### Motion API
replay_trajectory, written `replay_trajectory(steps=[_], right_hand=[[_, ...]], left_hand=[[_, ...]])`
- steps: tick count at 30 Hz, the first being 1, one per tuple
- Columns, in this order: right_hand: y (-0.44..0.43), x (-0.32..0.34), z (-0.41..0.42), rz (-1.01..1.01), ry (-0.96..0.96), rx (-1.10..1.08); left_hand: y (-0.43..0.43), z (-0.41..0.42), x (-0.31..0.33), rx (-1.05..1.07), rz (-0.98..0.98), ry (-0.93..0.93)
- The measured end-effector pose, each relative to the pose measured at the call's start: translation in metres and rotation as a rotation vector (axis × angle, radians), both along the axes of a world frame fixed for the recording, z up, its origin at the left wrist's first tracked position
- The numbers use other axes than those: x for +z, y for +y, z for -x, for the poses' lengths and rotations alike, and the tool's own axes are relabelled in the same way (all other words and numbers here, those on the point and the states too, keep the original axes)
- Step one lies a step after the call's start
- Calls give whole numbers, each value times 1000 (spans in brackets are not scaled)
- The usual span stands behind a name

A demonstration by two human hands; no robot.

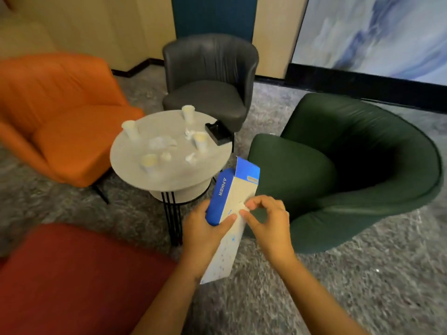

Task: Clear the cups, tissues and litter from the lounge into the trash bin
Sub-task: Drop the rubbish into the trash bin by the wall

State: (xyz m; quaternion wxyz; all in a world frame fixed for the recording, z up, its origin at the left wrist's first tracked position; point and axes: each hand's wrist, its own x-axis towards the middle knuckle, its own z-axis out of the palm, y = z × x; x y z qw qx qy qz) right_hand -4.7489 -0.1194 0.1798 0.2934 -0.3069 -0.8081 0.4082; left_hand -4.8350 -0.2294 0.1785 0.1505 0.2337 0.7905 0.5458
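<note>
I hold a long blue-and-white carton (232,192) with an open flap, in front of me below the round table (174,175). My left hand (205,235) grips its blue side. My right hand (266,218) pinches the carton's white face with thumb and fingers. On the table stand several white paper cups, among them one at the far edge (188,114), one on the left (130,130) and one on the right (200,140). Crumpled tissues (160,142) and small scraps (191,157) lie between them. No trash bin is in view.
A black tray (217,134) sits at the table's right edge. Four armchairs ring the table: orange (60,122) on the left, grey (208,81) behind, dark green (350,170) on the right, red (72,281) near me. Grey carpet covers the floor.
</note>
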Motion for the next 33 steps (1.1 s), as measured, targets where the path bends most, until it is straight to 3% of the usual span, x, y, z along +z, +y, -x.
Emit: replay_trajectory(steps=[8,16,25,30,33], right_hand=[[40,65,83,-68,64,98],[118,65,164,-16,36,298],[177,46,265,287,-52,468],[171,34,308,787,-228,888],[167,23,334,840,-339,972]], left_hand=[[35,75,70,70,-9,127],[97,139,69,189,71,115],[114,200,66,446,102,108],[102,231,58,482,46,-22],[102,253,49,505,35,-98]])
